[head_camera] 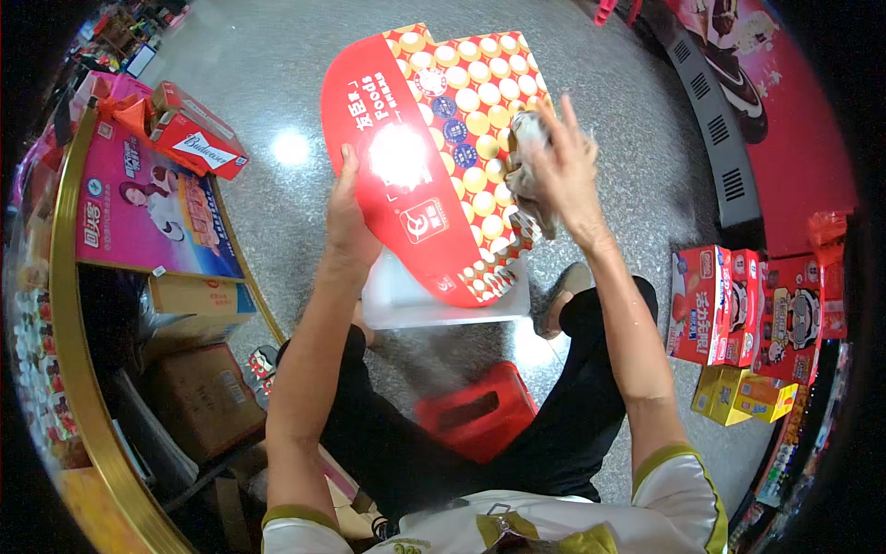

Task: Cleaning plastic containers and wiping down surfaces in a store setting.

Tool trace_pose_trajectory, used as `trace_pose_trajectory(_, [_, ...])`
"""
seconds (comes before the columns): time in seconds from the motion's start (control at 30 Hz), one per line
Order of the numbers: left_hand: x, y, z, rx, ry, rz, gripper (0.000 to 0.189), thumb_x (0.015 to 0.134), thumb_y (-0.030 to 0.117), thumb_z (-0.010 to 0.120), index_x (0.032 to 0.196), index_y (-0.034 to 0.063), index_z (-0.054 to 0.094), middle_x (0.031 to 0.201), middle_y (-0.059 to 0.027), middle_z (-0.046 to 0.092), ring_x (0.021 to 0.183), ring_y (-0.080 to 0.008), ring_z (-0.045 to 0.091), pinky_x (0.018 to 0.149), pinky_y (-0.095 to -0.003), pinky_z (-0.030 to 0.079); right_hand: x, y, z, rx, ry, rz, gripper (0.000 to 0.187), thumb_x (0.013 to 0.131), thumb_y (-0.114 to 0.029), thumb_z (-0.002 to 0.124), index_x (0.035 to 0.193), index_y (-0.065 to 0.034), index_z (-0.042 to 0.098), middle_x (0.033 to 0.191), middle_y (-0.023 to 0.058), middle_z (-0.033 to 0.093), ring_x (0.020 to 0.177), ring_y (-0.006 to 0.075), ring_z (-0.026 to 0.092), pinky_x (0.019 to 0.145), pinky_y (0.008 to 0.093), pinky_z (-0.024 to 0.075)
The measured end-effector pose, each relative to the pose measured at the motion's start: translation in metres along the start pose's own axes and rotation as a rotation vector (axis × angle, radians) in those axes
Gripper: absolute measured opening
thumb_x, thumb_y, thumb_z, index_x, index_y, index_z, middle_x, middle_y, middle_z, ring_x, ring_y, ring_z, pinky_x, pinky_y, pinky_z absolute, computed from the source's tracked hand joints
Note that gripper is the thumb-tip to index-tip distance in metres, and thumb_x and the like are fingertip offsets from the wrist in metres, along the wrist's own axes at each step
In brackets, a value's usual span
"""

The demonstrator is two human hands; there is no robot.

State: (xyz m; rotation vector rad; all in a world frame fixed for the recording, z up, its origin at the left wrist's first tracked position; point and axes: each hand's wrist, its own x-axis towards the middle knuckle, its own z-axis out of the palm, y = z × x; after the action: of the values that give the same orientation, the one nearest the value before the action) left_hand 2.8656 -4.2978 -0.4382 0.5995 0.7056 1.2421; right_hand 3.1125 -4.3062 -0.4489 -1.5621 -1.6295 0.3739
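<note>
A red cardboard display panel [415,208] with white lettering and a pattern of yellow and white balls is held up in front of me. My left hand [351,225] grips its left edge, thumb on the printed face. My right hand [564,170], slightly blurred, holds a crumpled greyish cloth [533,159] against the panel's right part. Below the panel a translucent white plastic tub [450,311] stands on the floor, partly hidden by the panel. Whether the tub holds anything is unclear.
A red plastic stool [477,408] is between my legs. At left, a gold-edged counter [73,277] has cartons [201,401] inside and a red Budweiser box [201,142] beyond. Red snack boxes [702,305] and yellow boxes [740,396] stand at right, near a grey-vented freezer or cabinet [713,124].
</note>
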Motion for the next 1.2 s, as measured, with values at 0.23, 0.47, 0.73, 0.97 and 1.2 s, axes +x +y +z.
trace_pose_trajectory(0.23, [-0.009, -0.001, 0.015, 0.032, 0.249, 0.006, 0.044, 0.090, 0.038, 0.046, 0.115, 0.0012, 0.045, 0.103, -0.0093, 0.058, 0.090, -0.0184, 0.060, 0.079, -0.0347, 0.051, -0.037, -0.017, 0.037, -0.089, -0.069, -0.093, 0.053, 0.073, -0.013, 0.058, 0.123, -0.0035, 0.042, 0.121, 0.0202, 0.042, 0.112, 0.0343, 0.038, 0.095, 0.0433, 0.0292])
trace_pose_trajectory(0.47, [0.000, -0.051, 0.012, 0.166, 0.132, -0.009, 0.056, 0.088, 0.052, 0.043, 0.111, 0.0015, 0.050, 0.096, -0.0076, 0.058, 0.086, -0.0157, 0.058, 0.078, -0.0289, 0.046, -0.061, -0.072, 0.055, 0.162, -0.133, -0.437, 0.052, 0.066, -0.003, 0.057, 0.117, -0.0064, 0.048, 0.118, 0.0156, 0.048, 0.108, 0.0329, 0.045, 0.093, 0.0416, 0.0346])
trace_pose_trajectory(0.73, [-0.011, -0.074, 0.027, 0.491, -0.039, -0.028, 0.041, 0.090, 0.040, 0.048, 0.106, 0.0032, 0.057, 0.091, -0.0035, 0.060, 0.079, -0.0090, 0.056, 0.072, -0.0245, 0.046, 0.001, -0.050, 0.022, 0.021, 0.237, -0.409, 0.040, 0.068, -0.003, 0.055, 0.108, -0.0058, 0.053, 0.117, 0.0169, 0.048, 0.104, 0.0350, 0.046, 0.091, 0.0429, 0.0363])
trace_pose_trajectory(0.97, [-0.019, -0.042, 0.031, 0.120, 0.068, -0.001, 0.037, 0.090, 0.038, 0.049, 0.102, 0.0045, 0.057, 0.091, -0.0033, 0.063, 0.076, -0.0083, 0.061, 0.068, -0.0247, 0.052, 0.030, 0.012, -0.014, -0.059, 0.419, -0.106, 0.039, 0.074, -0.015, 0.054, 0.112, -0.0055, 0.051, 0.114, 0.0161, 0.049, 0.105, 0.0322, 0.045, 0.092, 0.0399, 0.0348])
trace_pose_trajectory(1.2, [-0.009, -0.014, 0.014, 0.108, 0.089, 0.092, 0.049, 0.089, 0.046, 0.045, 0.113, 0.0029, 0.046, 0.103, -0.0084, 0.058, 0.089, -0.0152, 0.060, 0.077, -0.0328, 0.051, 0.010, -0.002, -0.006, -0.089, 0.272, -0.126, 0.045, 0.071, -0.013, 0.055, 0.113, -0.0005, 0.045, 0.112, 0.0182, 0.049, 0.105, 0.0337, 0.044, 0.092, 0.0424, 0.0329])
